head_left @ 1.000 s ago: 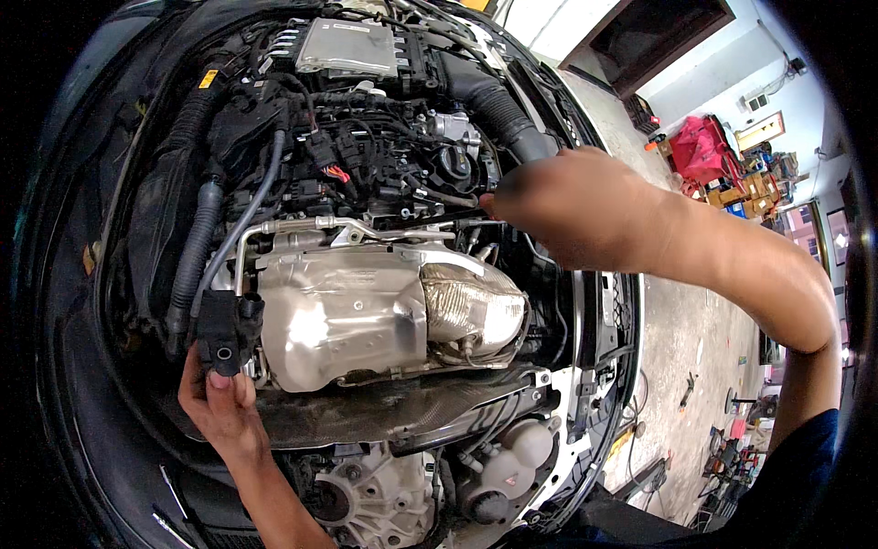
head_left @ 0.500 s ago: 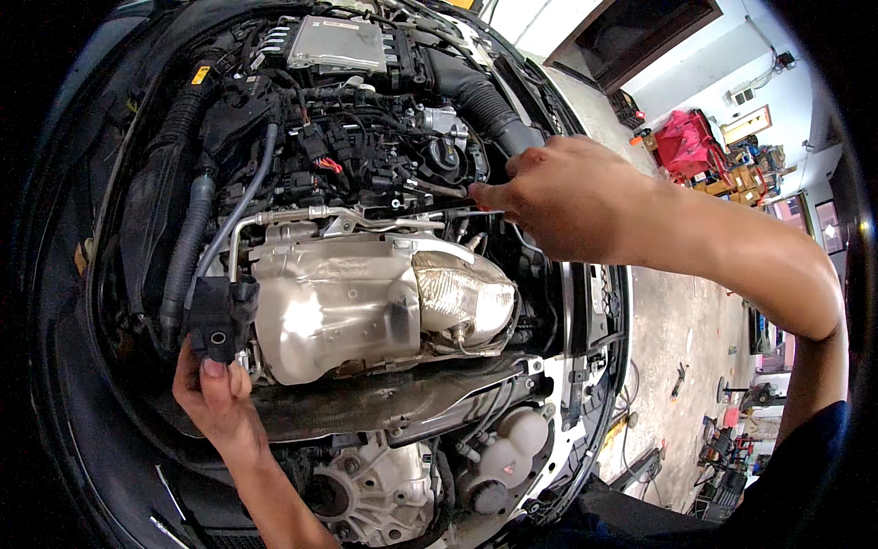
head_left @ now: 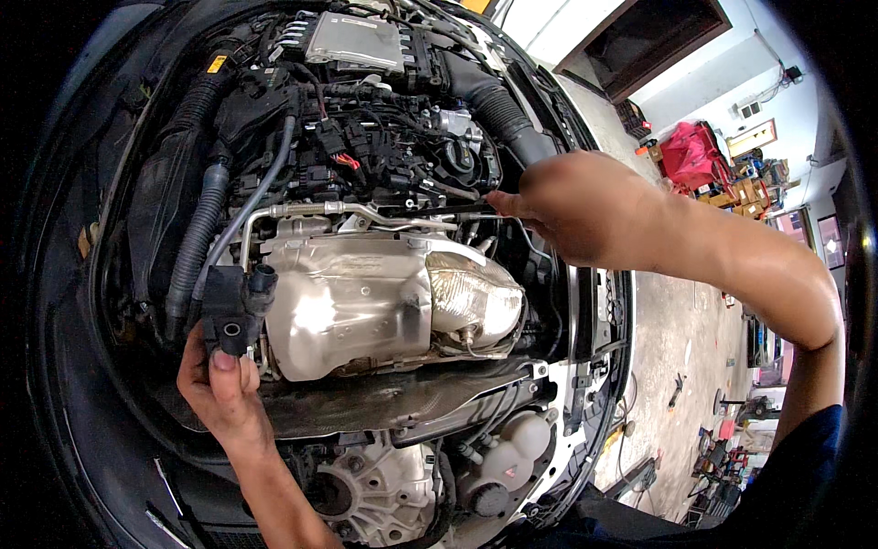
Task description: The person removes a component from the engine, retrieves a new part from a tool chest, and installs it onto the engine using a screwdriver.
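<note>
"Hands well apart?"

"Yes: the left hand (head_left: 224, 398) at eight o'clock, pinching the lower end of a black, blocky plastic part (head_left: 222, 297) with a round hole; the right hand (head_left: 590, 215) at two, beside a thin dark bar (head_left: 453, 209). Whether it grips that, I cannot tell."

"Where's the part?"

"Nine o'clock, against the silvery metal heat shield (head_left: 357, 302) in this view."

"What could go wrong?"

"With so low a pinch, a knock might drop it beside the grey ribbed plastic hose (head_left: 198, 233). A careless leftward sweep at eleven could snag the thin red wires (head_left: 346, 161)."
</note>
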Demonstrator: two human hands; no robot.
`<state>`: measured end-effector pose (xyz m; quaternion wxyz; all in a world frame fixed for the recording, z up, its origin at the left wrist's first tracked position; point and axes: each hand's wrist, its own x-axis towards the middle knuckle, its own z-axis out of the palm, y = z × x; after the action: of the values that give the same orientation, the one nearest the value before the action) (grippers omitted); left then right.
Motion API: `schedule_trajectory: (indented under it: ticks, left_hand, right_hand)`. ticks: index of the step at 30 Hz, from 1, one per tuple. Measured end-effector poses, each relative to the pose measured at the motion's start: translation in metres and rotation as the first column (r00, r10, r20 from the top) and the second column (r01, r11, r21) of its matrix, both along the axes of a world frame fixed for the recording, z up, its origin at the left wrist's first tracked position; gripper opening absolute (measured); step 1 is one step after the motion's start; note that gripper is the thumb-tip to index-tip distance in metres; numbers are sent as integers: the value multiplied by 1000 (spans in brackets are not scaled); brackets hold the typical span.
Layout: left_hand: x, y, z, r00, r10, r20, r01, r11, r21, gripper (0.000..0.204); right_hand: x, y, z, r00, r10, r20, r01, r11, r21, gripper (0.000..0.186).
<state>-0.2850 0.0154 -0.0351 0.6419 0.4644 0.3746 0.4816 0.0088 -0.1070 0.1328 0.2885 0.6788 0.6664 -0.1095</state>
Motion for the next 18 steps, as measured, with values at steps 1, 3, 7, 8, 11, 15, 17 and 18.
schedule_trajectory:
  ticks: [1,3,7,8,11,15,17,18]
  left_hand:
    - [0,0,0,1000,7,5,-7,1000,-15,59]
    - [1,-1,0,1000,-1,-4,1,1000,-1,59]
    - [2,0,0,999,50,-13,-50,997,-54,59]
    - [2,0,0,999,47,-6,-47,998,-30,59]
    - [0,0,0,1000,-5,23,6,1000,-29,58]
    - [0,-1,0,1000,7,1,-7,1000,-31,62]
    - [1,-1,0,999,41,-11,-41,999,-30,63]
    - [1,-1,0,999,30,-13,-30,999,-26,64]
  right_hand:
    - [1,1,1,999,31,-28,-31,999,28,49]
    - [2,4,4,999,42,10,-42,999,5,44]
    - [6,9,11,997,80,4,-80,997,12,38]
    - [7,11,13,991,133,-15,-132,990,42,37]
    - [7,17,15,983,182,-15,-182,983,22,37]
    - [0,23,9,993,115,31,-113,991,-69,41]
    - [-6,21,5,994,80,70,-72,992,-108,44]
    - [-9,18,4,994,38,107,-23,990,-143,47]
